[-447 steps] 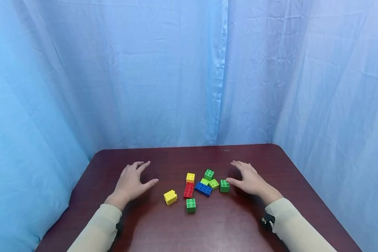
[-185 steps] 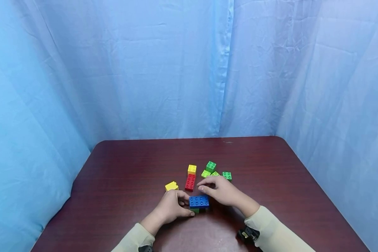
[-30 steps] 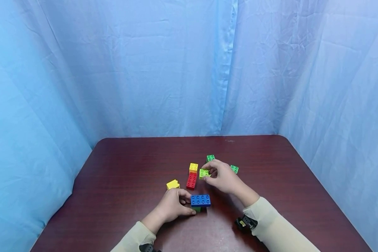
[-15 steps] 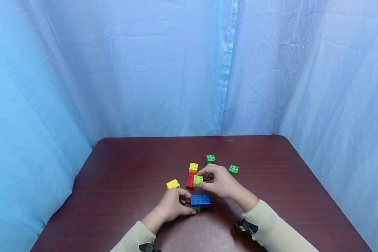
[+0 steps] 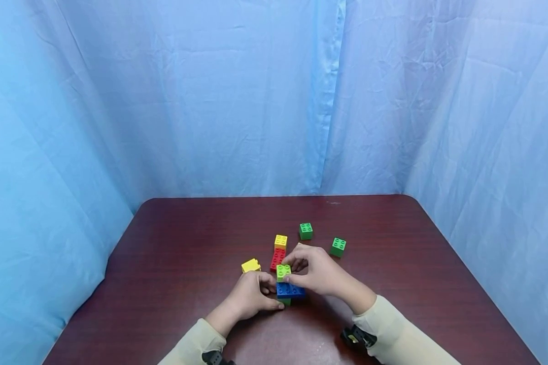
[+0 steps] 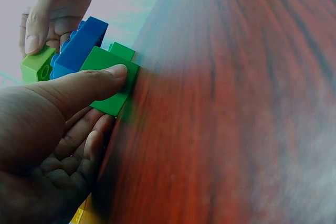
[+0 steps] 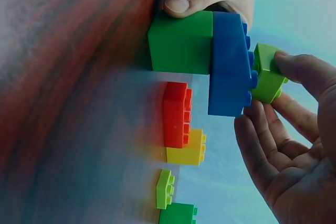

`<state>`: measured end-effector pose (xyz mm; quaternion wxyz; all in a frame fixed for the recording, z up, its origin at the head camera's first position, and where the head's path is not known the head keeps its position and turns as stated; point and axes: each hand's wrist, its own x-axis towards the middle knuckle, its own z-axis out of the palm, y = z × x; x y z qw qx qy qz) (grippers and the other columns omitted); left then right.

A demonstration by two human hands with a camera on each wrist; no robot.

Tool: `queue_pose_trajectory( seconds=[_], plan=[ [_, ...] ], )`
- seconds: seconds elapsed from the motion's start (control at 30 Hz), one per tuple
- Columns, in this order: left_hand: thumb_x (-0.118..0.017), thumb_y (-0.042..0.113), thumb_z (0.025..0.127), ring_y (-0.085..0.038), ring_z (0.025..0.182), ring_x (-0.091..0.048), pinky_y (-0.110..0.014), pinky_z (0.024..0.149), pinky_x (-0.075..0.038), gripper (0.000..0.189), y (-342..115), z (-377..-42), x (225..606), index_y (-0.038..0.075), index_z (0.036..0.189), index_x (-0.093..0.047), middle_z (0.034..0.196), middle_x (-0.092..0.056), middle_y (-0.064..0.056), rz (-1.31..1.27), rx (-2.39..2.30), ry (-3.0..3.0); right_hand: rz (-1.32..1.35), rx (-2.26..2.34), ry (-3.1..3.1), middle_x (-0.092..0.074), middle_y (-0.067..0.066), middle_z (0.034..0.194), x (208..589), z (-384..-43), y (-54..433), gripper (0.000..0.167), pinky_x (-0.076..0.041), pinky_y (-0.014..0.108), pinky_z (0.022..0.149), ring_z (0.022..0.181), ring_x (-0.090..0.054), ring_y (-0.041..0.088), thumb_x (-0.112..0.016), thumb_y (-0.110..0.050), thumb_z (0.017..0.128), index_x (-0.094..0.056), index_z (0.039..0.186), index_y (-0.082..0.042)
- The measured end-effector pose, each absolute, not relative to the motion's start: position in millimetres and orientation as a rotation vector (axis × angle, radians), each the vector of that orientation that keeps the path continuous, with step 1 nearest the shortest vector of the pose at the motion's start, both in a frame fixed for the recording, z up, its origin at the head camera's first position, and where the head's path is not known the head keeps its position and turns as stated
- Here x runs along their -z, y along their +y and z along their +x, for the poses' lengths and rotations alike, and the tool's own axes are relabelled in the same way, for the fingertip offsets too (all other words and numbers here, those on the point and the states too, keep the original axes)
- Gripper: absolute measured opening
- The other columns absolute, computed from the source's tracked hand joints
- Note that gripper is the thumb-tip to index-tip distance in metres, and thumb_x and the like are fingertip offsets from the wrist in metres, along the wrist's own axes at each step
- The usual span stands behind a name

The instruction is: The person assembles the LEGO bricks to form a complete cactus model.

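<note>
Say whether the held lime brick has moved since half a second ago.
Yes: against the red brick, the lime brick came toward the blue brick, slightly leftward.

In the head view, the left hand [image 5: 246,299] covers part of the green block [image 5: 285,301] and the near end of a yellow block [image 5: 250,265]. The right hand [image 5: 319,271] hides a bit of the lime block [image 5: 283,272], and that block hides some bumps on the blue block [image 5: 294,291]. A second lime block [image 7: 164,189] is hidden there, and both sleeves [image 5: 406,332] run off the bottom edge. In the left wrist view, a yellow bit [image 6: 80,215] is cut off at the bottom and the worktop [image 6: 220,103] is blurry. In the right wrist view, another green block [image 7: 177,213] is cut off.
</note>
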<state>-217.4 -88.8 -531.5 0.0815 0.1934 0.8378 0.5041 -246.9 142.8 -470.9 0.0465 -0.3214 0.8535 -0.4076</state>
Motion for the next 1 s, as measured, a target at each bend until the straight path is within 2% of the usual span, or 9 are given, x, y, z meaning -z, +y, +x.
queue_pose_trajectory(
  seconds=[0.43, 0.7, 1.0],
  plan=[
    [-0.098, 0.01, 0.071, -0.011, 0.078, -0.07, -0.023, 0.071, -0.057, 0.03, -90, -219, 533, 0.017, 0.095, -0.081, 0.084, -0.074, 0.011, 0.57, -1.516, 2.486, -0.991, 1.174, 2.603, -0.067, -0.016, 0.1, 475, -239, 146, 0.024, -0.059, 0.029, 0.077, 0.09, -0.065, 0.01, -0.085, -0.023, 0.09, -0.077, 0.113, -0.026],
    [-0.098, 0.009, 0.071, -0.011, 0.078, -0.071, -0.023, 0.07, -0.057, 0.029, -89, -219, 532, 0.016, 0.093, -0.08, 0.083, -0.074, 0.01, 0.566, -1.525, 2.476, -1.001, 1.184, 2.577, -0.066, -0.015, 0.1, 478, -236, 146, 0.025, -0.06, 0.035, 0.079, 0.091, -0.066, 0.014, -0.086, -0.03, 0.089, -0.078, 0.113, -0.025],
    [-0.097, 0.009, 0.071, -0.011, 0.078, -0.07, -0.022, 0.07, -0.057, 0.028, -89, -218, 530, 0.018, 0.09, -0.079, 0.081, -0.073, 0.011, 0.56, -1.504, 2.497, -1.007, 1.196, 2.598, -0.064, -0.018, 0.098, 481, -233, 144, 0.023, -0.058, 0.033, 0.079, 0.089, -0.064, 0.011, -0.087, -0.031, 0.088, -0.079, 0.11, -0.03]
  ],
)
